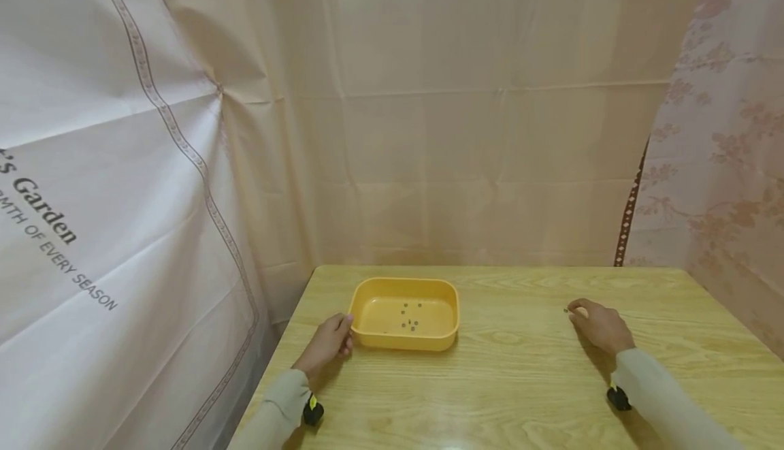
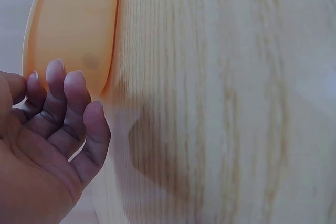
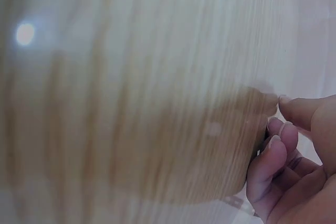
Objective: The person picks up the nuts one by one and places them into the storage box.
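Hands (image 1: 327,342) (image 1: 599,324) flank yellow tray (image 1: 373,338) on table (image 1: 520,382).

On the white cloth (image 1: 92,184) at left, partly cut-off print: "…'s Garden", "…MTH OF EVERY SEASON".

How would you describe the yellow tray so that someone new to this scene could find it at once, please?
On the wooden table, look near the far left corner by the curtain. The yellow tray sits there, with the left hand at its near left corner. It is the only container on the table, shallow and rounded, with a few small dark bits inside.
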A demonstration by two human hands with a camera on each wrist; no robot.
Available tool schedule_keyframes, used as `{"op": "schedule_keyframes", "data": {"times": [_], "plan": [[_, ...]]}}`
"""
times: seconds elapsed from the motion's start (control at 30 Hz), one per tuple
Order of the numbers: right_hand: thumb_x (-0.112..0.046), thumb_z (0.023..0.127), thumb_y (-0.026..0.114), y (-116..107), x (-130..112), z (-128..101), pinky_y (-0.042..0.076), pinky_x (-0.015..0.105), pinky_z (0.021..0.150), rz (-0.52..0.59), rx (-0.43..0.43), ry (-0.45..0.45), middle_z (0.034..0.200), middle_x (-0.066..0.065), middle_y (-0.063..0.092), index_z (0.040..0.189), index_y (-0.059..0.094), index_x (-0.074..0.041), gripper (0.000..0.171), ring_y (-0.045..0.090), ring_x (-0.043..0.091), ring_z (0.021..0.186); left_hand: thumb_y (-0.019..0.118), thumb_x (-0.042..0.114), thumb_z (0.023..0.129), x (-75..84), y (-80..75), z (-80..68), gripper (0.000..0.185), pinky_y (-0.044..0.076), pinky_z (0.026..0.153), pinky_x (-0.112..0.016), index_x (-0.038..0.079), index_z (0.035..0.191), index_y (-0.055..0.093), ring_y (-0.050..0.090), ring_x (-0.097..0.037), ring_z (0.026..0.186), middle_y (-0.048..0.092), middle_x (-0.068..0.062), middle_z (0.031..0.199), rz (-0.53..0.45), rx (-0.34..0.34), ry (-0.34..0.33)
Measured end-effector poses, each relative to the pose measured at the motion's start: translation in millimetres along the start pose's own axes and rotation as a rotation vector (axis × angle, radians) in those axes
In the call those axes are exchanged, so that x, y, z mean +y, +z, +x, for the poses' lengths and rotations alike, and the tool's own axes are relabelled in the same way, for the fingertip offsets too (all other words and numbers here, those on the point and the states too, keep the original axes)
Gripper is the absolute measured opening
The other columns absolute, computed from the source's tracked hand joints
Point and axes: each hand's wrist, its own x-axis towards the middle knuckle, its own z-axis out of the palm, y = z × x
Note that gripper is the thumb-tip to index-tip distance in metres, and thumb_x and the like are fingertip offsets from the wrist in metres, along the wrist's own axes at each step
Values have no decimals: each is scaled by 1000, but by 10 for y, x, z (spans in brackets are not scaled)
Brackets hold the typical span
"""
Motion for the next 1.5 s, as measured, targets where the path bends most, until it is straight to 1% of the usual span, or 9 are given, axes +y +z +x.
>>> {"op": "schedule_keyframes", "data": {"times": [0.2, 0.37, 0.47, 0.53, 0.6, 0.77, 1.13, 1.4, 1.5], "plan": [[-19, 105, 56, 78, -36, 60, 52, 54, 64, -2, 22, -23, 99, 25, 72, 122, 65, 0, 27, 64, 32, 73, 43, 30, 113, 6, 4, -1, 36, 49, 57, -25, -1, 100, 55, 53, -14, 65, 57, -7, 78, -12, -8, -5], [-16, 103, 59, 122, -58, 90, 38, 36, 51, 22, 18, -13, 68, 7, 60, 111, 63, -3, 16, 43, 18, 56, 42, 31, 114, 10, 2, 0, 36, 49, 57, -25, -1, 101, 55, 54, -14, 65, 57, -8, 78, -2, -8, -8], [-15, 103, 60, 103, -74, 105, 39, 34, 53, 23, -10, 19, 69, 4, 57, 104, 61, -1, 14, 44, 17, 58, 42, 32, 113, 7, -2, 2, 37, 49, 57, -26, -1, 100, 55, 54, -14, 65, 58, -8, 78, -4, -10, -15], [-16, 103, 60, 79, -81, 107, 41, 35, 56, 18, -31, 46, 76, 4, 61, 98, 61, 0, 16, 47, 19, 62, 42, 32, 113, 4, -6, 2, 38, 49, 57, -26, -2, 100, 54, 54, -14, 64, 58, -8, 77, -6, -12, -19], [-18, 103, 60, 58, -90, 107, 40, 34, 55, 15, -53, 73, 73, 3, 59, 84, 61, -3, 25, 44, 17, 61, 42, 32, 113, 1, -10, 2, 39, 48, 57, -26, -2, 99, 54, 54, -14, 64, 58, -7, 77, -1, -13, -19], [-24, 103, 58, 38, -89, 82, 28, 27, 49, 33, -98, 104, 55, -5, 34, 57, 42, -17, 49, 27, 11, 51, 42, 31, 114, 6, -9, 3, 38, 49, 57, -26, -1, 98, 54, 53, -14, 63, 57, -6, 76, 9, -4, -11], [-18, 104, 56, 46, -73, 54, 32, 27, 48, 82, -118, 72, 51, -7, 33, 57, 41, -19, 49, 28, 9, 47, 42, 34, 113, 14, -11, -15, 40, 49, 58, -26, -2, 100, 54, 53, -14, 65, 57, -7, 78, -3, -4, -22], [-3, 84, 51, 33, -117, 36, 32, 33, 55, 81, -106, 30, 52, -7, 27, 57, 34, -19, 35, 23, 12, 50, 43, 33, 113, 2, -15, -2, 39, 48, 57, -26, -1, 97, 55, 53, -14, 64, 57, -6, 75, 16, 0, -3], [-4, 84, 52, 31, -132, 21, 31, 33, 55, 82, -107, 26, 52, -6, 27, 58, 34, -19, 35, 22, 12, 50, 43, 33, 113, -1, -15, 0, 40, 48, 56, -26, -1, 98, 55, 53, -14, 63, 57, -6, 75, 22, -5, 5]]}}
